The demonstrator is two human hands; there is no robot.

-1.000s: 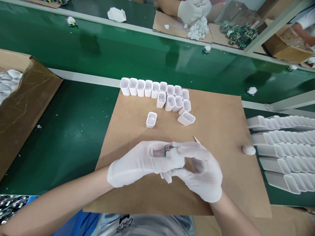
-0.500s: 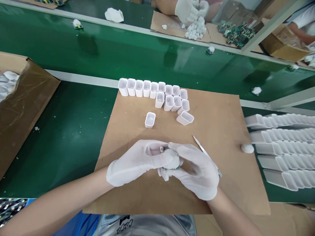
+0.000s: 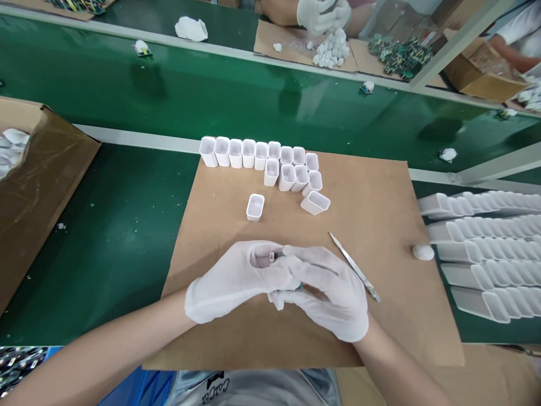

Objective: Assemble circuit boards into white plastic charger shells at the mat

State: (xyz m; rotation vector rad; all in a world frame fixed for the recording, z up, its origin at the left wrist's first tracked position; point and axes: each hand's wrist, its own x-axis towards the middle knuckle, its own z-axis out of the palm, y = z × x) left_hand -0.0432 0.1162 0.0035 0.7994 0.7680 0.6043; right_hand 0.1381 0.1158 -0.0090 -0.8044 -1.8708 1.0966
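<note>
My left hand (image 3: pixel 239 279) and my right hand (image 3: pixel 327 290), both in white gloves, meet above the cardboard sheet. Their fingers are wrapped round a small circuit board (image 3: pixel 273 257); only its metal connector and a bit of green show, and the rest is hidden by the gloves. Right of my right hand, a white pointed tool (image 3: pixel 355 267) lies on the cardboard (image 3: pixel 380 214). Beyond my hands stands a single white cup (image 3: pixel 255 207), with a tilted cup (image 3: pixel 315 203) to its right and rows of upright cups (image 3: pixel 248 153) behind.
Stacked white cups (image 3: pixel 494 237) lie at the right, beside a white ball (image 3: pixel 423 252). A cardboard box (image 3: pixel 46 186) holds white pieces at the left. On the green ledge (image 3: pixel 253 96) sit small boards with white lumps. Across it, another person's gloved hand (image 3: pixel 323 16) is over white lumps.
My right-hand fingers have closed further over the held piece, hiding the white lump seen before. The whole view has shifted slightly. The other person's hands have moved a little.
</note>
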